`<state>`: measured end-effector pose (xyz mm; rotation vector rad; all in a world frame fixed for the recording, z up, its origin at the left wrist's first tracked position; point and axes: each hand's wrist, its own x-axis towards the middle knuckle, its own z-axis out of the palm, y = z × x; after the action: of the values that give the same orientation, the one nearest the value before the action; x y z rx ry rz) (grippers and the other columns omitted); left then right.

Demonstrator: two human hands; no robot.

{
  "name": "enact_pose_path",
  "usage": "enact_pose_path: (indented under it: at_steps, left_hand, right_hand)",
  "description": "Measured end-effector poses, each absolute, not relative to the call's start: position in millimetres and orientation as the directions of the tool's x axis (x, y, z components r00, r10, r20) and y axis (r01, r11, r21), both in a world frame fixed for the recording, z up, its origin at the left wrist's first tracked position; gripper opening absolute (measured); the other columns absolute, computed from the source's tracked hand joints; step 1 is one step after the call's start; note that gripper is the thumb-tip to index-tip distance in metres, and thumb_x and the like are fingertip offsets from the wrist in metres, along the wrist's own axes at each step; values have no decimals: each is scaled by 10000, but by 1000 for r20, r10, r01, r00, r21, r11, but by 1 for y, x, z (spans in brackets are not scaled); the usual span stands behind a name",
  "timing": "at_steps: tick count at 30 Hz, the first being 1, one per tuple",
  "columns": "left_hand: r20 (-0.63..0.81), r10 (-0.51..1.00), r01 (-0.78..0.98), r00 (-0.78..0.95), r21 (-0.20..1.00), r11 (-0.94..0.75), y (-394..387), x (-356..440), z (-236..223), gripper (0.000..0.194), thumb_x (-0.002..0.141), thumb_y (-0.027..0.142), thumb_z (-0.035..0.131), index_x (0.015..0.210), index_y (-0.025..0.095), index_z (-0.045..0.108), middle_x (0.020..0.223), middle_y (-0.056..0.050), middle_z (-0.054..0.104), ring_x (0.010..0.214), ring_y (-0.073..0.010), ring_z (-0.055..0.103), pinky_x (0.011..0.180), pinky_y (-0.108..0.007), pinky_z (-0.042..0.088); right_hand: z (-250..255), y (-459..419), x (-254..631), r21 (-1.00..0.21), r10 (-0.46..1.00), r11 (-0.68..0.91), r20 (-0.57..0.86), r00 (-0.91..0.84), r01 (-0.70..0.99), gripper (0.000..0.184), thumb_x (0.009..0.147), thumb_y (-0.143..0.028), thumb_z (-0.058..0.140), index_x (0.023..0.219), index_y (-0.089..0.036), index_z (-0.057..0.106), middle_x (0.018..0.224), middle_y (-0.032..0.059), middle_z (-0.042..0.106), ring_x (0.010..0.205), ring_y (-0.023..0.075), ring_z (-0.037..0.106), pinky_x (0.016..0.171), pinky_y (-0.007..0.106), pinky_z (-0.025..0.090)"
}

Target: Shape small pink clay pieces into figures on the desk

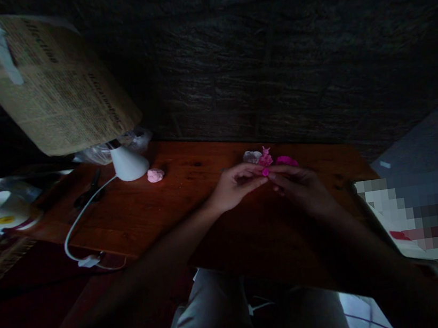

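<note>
over a dim wooden table (188,176), the left hand (235,186) and right hand (301,183) pinch a small magenta lump (266,172) of apparent modelling clay between them, near a pink figure (265,157), where light, even pressure should best shape the lump.

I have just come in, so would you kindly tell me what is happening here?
A person's left hand and right hand meet over the wooden table, both pinching a small bright pink piece at their fingertips. Just behind are a knobbly pink piece and a magenta piece. A pale pink lump sits beside the white lamp base.
</note>
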<state>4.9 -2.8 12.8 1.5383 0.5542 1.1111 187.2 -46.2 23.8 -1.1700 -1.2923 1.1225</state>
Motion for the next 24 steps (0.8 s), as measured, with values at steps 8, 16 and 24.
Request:
enact_pose_path:
  at_steps: [8, 16, 24]
  left_hand:
    - [360, 830, -157, 426, 933, -324, -1, 4, 9, 328, 744, 407, 800, 919, 134, 748, 878, -61, 744, 735, -124, 652, 697, -262, 525]
    - [390, 817, -129, 425, 920, -371, -3, 4, 11, 265, 763, 376, 786, 864, 138, 725, 884, -60, 734, 809, -138, 668, 784, -278, 523]
    - [367, 830, -149, 420, 930, -335, -2, 4, 10, 321, 719, 374, 821, 920, 140, 731, 879, -55, 740, 801, -134, 673, 774, -270, 524]
  right_hand:
    - [24, -48, 187, -994, 996, 88, 88, -5, 66, 320, 690, -482, 827, 904, -246, 797, 830, 24, 754, 642, 133, 635, 564, 260, 487]
    - [22, -48, 189, -987, 994, 111, 107, -39, 117, 301, 758, -488, 773, 936, -247, 801, 798, 28, 747, 643, 135, 639, 568, 256, 493]
    - [21, -48, 190, -974, 988, 151, 142, -65, 168, 297, 786, -468, 749, 961, -231, 782, 831, 37, 758, 652, 149, 656, 576, 266, 502]
